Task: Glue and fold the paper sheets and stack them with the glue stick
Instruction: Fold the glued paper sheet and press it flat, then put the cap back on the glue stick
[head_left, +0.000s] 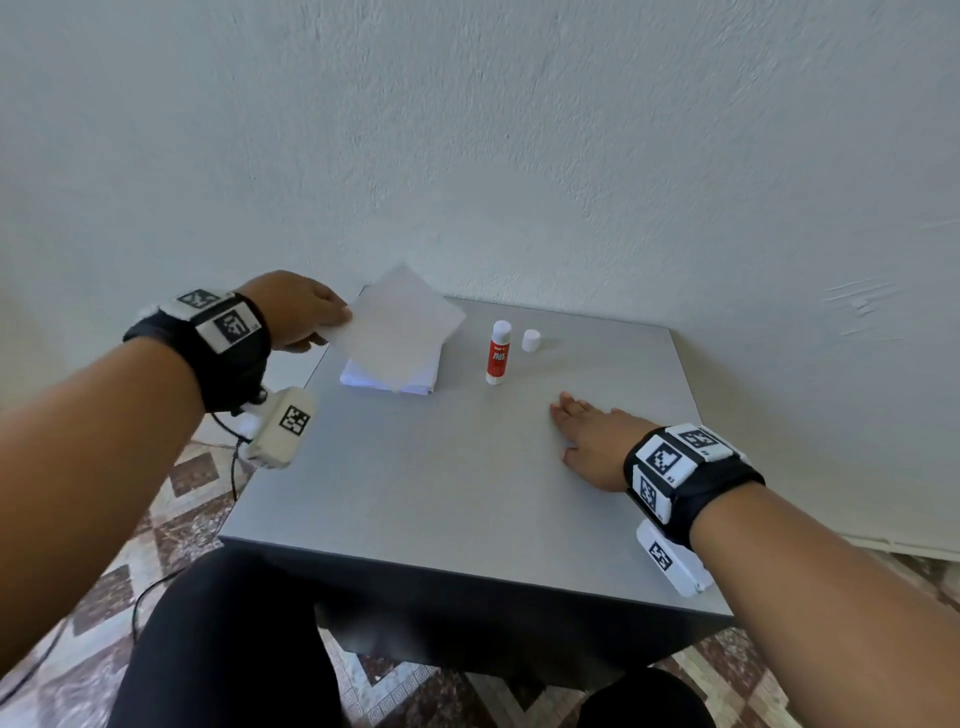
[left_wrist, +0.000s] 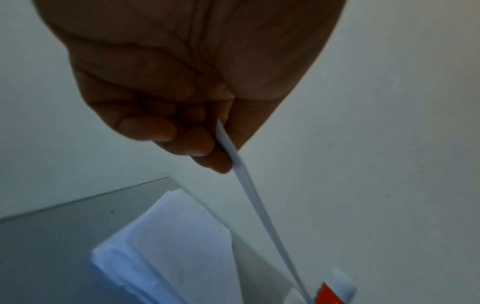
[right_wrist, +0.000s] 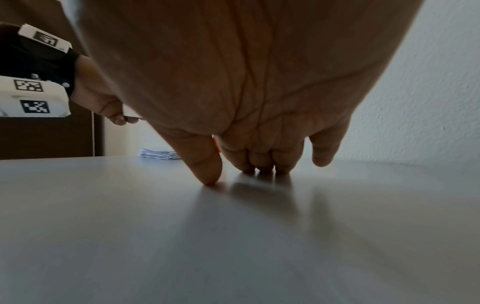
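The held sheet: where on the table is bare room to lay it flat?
The widest bare patch of table lies near the front edge, between the paper stack and the right hand. The far strip is crowded: stack, glue stick and cap stand close together. The left hand pinches the sheet above the stack.

Single white paper sheet (head_left: 397, 325) lifted, tilted above white paper stack (head_left: 389, 376); uncapped red-labelled glue stick (head_left: 498, 353) upright beside, white cap (head_left: 531, 341) near.

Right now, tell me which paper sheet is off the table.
The single sheet pinched at its corner by the left hand, lifted and tilted above the pile. The other sheets lie stacked flat on the grey table.
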